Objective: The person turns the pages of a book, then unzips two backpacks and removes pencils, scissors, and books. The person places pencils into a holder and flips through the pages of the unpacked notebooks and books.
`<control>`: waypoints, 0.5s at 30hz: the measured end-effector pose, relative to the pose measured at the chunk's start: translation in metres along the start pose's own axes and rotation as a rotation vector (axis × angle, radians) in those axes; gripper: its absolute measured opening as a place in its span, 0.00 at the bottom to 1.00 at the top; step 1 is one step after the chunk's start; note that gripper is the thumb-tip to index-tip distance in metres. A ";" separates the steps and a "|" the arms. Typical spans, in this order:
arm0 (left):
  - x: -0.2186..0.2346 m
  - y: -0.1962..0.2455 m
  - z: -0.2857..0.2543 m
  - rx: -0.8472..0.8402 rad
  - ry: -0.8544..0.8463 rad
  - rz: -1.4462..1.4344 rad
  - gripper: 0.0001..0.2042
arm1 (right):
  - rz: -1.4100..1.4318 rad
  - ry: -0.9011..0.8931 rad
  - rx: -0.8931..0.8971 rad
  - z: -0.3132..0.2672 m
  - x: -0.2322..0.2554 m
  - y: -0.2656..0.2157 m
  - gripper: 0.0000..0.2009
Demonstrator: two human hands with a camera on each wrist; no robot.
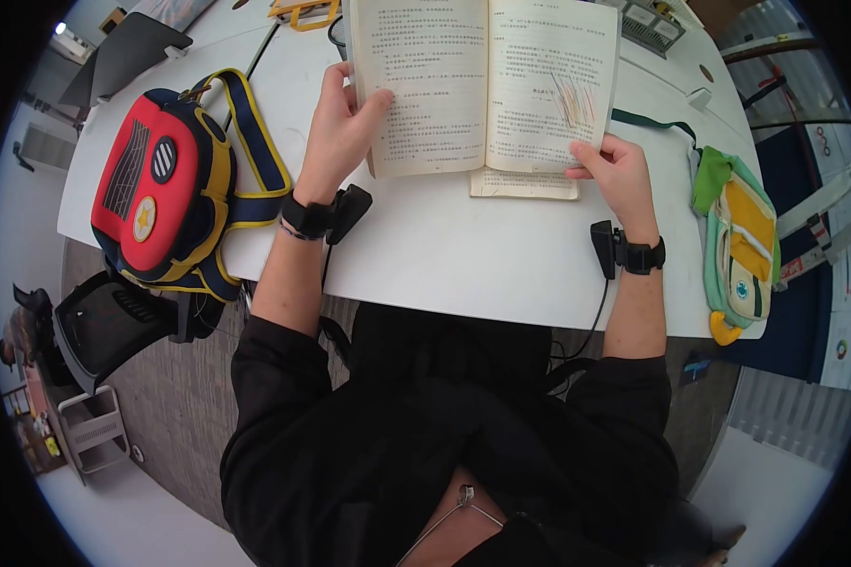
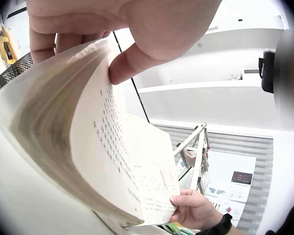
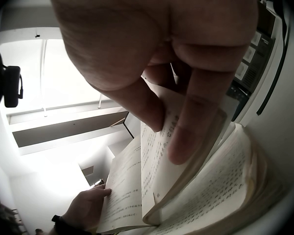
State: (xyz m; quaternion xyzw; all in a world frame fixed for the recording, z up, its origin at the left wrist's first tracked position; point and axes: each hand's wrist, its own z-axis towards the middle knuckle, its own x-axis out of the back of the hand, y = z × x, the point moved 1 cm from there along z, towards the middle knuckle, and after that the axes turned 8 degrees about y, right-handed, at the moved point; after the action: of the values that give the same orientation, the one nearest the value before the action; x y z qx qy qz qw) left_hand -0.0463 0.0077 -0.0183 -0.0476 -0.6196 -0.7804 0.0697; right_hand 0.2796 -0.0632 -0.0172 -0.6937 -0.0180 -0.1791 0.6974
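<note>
An open book (image 1: 425, 104) with printed text is held up over the white table, its pages facing the person. The left hand (image 1: 336, 132) grips its left edge, thumb on the page and fingers behind the cover. At the lower right corner, the right hand (image 1: 622, 180) pinches the pages between thumb and fingers. Coloured pencil-like strokes (image 1: 574, 99) mark the right page. Beneath it lies a second book (image 1: 523, 187), mostly hidden in the head view; the right wrist view shows its open printed page (image 3: 213, 191). A thick block of pages (image 2: 44, 127) is under the left hand.
A red car-shaped backpack (image 1: 147, 189) with navy and yellow straps stands on the left of the table (image 1: 425, 255). A green and yellow bag (image 1: 742, 246) lies at the right edge. Behind the book are a black mesh holder (image 2: 17, 68) and a grey basket (image 1: 651, 26).
</note>
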 end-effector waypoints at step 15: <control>-0.003 0.005 -0.008 -0.163 -0.145 -0.174 0.20 | -0.019 0.021 -0.022 0.003 0.003 0.005 0.12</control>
State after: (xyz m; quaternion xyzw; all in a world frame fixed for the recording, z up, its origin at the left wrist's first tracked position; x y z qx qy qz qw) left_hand -0.0426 -0.0009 -0.0160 -0.0555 -0.5593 -0.8258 -0.0470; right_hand 0.2845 -0.0613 -0.0210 -0.6992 -0.0154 -0.1932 0.6882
